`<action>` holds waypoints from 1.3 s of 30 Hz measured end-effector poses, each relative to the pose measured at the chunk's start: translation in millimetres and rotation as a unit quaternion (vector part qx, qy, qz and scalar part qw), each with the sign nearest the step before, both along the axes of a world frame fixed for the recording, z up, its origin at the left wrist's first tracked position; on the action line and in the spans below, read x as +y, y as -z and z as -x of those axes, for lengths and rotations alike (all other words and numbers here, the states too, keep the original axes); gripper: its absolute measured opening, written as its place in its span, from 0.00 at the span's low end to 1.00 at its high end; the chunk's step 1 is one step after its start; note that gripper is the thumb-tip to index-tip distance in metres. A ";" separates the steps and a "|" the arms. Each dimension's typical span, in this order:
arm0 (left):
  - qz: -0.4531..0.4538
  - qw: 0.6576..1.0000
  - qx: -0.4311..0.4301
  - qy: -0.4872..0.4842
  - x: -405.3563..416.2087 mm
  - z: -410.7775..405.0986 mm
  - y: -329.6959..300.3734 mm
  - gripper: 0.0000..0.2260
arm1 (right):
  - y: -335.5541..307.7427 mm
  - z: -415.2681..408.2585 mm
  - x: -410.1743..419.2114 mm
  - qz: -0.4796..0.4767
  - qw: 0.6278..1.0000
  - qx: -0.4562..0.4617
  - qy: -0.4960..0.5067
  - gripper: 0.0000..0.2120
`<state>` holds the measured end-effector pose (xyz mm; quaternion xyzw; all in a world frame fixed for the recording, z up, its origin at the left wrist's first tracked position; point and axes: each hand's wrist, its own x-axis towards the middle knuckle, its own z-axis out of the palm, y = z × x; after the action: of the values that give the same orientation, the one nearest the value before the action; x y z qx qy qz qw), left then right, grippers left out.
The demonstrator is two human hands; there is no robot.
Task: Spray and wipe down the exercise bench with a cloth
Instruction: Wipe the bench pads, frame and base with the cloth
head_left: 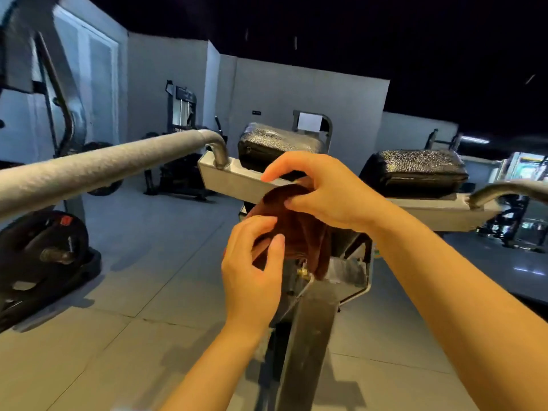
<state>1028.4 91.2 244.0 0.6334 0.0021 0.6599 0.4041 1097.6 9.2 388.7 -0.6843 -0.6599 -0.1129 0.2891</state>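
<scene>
Your left hand [255,262] sits nearest you, thumb and fingertips pinching the lower fold of the brown cloth [296,229]. Just above it, your right hand [320,194] pinches the cloth's upper edge with thumb and curled fingers, the forefinger lifted free. That cloth hangs bunched between both hands, directly in front of the grey crossbar [237,176] of the exercise bench [308,321]. Behind the crossbar, two black pads [278,143] sit wrapped in shiny film, one on each side of your hands. Left of the crossbar, a textured grey handle [103,167] runs toward you, with black weight plates [41,247] on the floor beneath it.
</scene>
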 end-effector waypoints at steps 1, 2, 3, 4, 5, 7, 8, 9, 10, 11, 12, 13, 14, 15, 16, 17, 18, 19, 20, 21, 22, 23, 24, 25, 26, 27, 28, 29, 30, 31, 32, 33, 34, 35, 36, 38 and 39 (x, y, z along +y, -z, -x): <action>0.004 0.999 -0.018 -0.043 4.9 -7.7 -6.2 0.13 | -7.1 1.5 6.1 0.005 0.999 -0.047 0.002 0.21; -0.011 0.996 -0.027 -0.081 9.6 -17.0 -12.1 0.15 | -13.7 3.1 13.2 0.011 0.995 -0.097 0.008 0.22; -0.025 0.992 -0.017 -0.119 12.8 -26.9 -16.0 0.17 | -19.5 4.7 20.9 0.023 0.990 -0.141 0.014 0.23; -0.031 0.990 -0.001 -0.136 17.0 -36.3 -19.0 0.18 | -24.6 6.5 28.8 0.037 0.984 -0.174 0.019 0.23; -0.050 0.977 0.021 -0.205 23.4 -44.9 -22.0 0.17 | -28.8 7.4 36.9 0.045 0.979 -0.197 0.024 0.23; -0.062 0.956 0.050 -0.282 42.0 -64.8 -16.6 0.17 | -34.8 3.6 50.9 0.034 0.978 -0.204 0.023 0.24; -0.070 0.959 0.069 -0.267 48.3 -76.9 -14.1 0.21 | -35.8 -2.0 56.4 0.023 0.979 -0.201 0.023 0.25; -0.051 0.967 0.096 -0.229 54.0 -86.0 -19.5 0.27 | -37.1 -10.3 62.3 0.018 0.977 -0.209 0.028 0.26; -0.064 0.961 0.120 -0.239 57.3 -90.1 -22.0 0.31 | -35.1 -18.4 64.1 0.019 0.972 -0.230 0.037 0.25; -0.074 0.953 0.148 -0.255 64.3 -94.6 -24.0 0.32 | -31.8 -29.4 67.1 0.018 0.962 -0.267 0.052 0.24; -0.092 0.940 0.173 -0.278 71.8 -99.0 -24.5 0.31 | -26.8 -40.9 70.3 0.005 0.946 -0.315 0.073 0.22; -0.112 0.927 0.184 -0.306 75.2 -98.1 -26.7 0.30 | -22.0 -51.4 72.2 -0.016 0.925 -0.366 0.101 0.19; -0.135 0.916 0.175 -0.336 78.7 -97.1 -27.5 0.28 | -17.2 -59.6 72.4 -0.041 0.905 -0.401 0.135 0.17; -0.167 0.905 0.161 -0.357 81.4 -96.9 -28.5 0.25 | -12.7 -66.7 71.2 -0.069 0.893 -0.412 0.167 0.16; -0.191 0.899 0.146 -0.366 84.0 -96.0 -30.3 0.21 | -9.4 -71.7 68.6 -0.101 0.889 -0.407 0.187 0.15; -0.199 0.899 0.141 -0.364 85.9 -93.2 -33.3 0.19 | -6.3 -76.6 64.9 -0.130 0.890 -0.392 0.195 0.14; -0.205 0.900 0.138 -0.360 88.4 -89.5 -36.9 0.20 | -3.0 -80.0 59.5 -0.153 0.894 -0.372 0.195 0.14; -0.212 0.899 0.134 -0.359 92.8 -86.7 -39.9 0.21 | 0.6 -82.9 52.4 -0.178 0.901 -0.346 0.192 0.14; -0.214 0.897 0.132 -0.364 98.2 -83.5 -42.1 0.21 | 5.0 -85.9 43.9 -0.202 0.909 -0.312 0.191 0.13; -0.214 0.891 0.141 -0.373 103.2 -79.6 -44.0 0.22 | 10.7 -88.8 34.8 -0.216 0.915 -0.281 0.191 0.12; -0.209 0.886 0.150 -0.387 108.2 -75.6 -44.7 0.21 | 17.9 -91.9 26.3 -0.222 0.918 -0.264 0.194 0.11; -0.201 0.882 0.152 -0.398 113.1 -72.9 -45.4 0.21 | 25.6 -95.3 19.1 -0.219 0.918 -0.263 0.202 0.11; -0.197 0.881 0.154 -0.401 116.6 -70.4 -46.9 0.21 | 34.4 -98.8 13.5 -0.215 0.915 -0.269 0.211 0.12; -0.198 0.878 0.156 -0.407 118.6 -69.9 -48.1 0.22 | 42.8 -102.3 9.7 -0.216 0.913 -0.273 0.214 0.13; -0.204 0.871 0.155 -0.419 118.8 -71.2 -48.6 0.21 | 50.1 -105.5 7.7 -0.226 0.911 -0.271 0.215 0.14; -0.212 0.867 0.148 -0.425 117.9 -73.8 -48.9 0.20 | 56.0 -107.7 7.1 -0.245 0.908 -0.264 0.214 0.15; -0.221 0.870 0.131 -0.421 117.0 -76.8 -48.9 0.19 | 59.9 -108.9 7.6 -0.270 0.903 -0.258 0.213 0.16; -0.228 0.880 0.104 -0.403 115.9 -79.9 -49.7 0.17 | 62.9 -109.8 8.7 -0.294 0.895 -0.258 0.212 0.16; -0.233 0.896 0.073 -0.371 114.0 -82.7 -50.6 0.14 | 65.1 -110.3 10.3 -0.313 0.886 -0.266 0.213 0.16; -0.237 0.910 0.041 -0.337 111.4 -86.1 -51.0 0.11 | 66.5 -110.9 12.0 -0.324 0.879 -0.278 0.213 0.16; -0.242 0.920 0.021 -0.307 107.8 -90.0 -50.5 0.08 | 67.0 -111.5 13.2 -0.328 0.875 -0.287 0.213 0.17; -0.253 0.922 0.019 -0.293 102.9 -94.9 -49.6 0.07 | 66.8 -111.8 14.1 -0.328 0.873 -0.291 0.212 0.17; -0.272 0.916 0.028 -0.295 97.7 -101.2 -48.1 0.08 | 66.3 -112.0 14.2 -0.327 0.874 -0.293 0.209 0.17; -0.298 0.903 0.042 -0.305 93.4 -108.0 -46.0 0.10 | 66.0 -112.9 13.7 -0.326 0.875 -0.294 0.206 0.17; -0.326 0.889 0.057 -0.315 90.4 -112.8 -44.6 0.12 | 65.8 -113.8 13.3 -0.326 0.876 -0.293 0.202 0.17; -0.386 0.859 0.076 -0.327 91.8 -116.0 -41.4 0.15 | 66.4 -114.8 12.7 -0.324 0.879 -0.289 0.198 0.15; -0.424 0.839 0.082 -0.331 96.2 -115.4 -40.2 0.17 | 67.1 -115.0 12.5 -0.325 0.880 -0.286 0.196 0.15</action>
<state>1143.8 187.4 284.2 0.7561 -0.0355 0.6365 -0.1478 1212.5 21.7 321.6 -0.6052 -0.4930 -0.5656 0.2659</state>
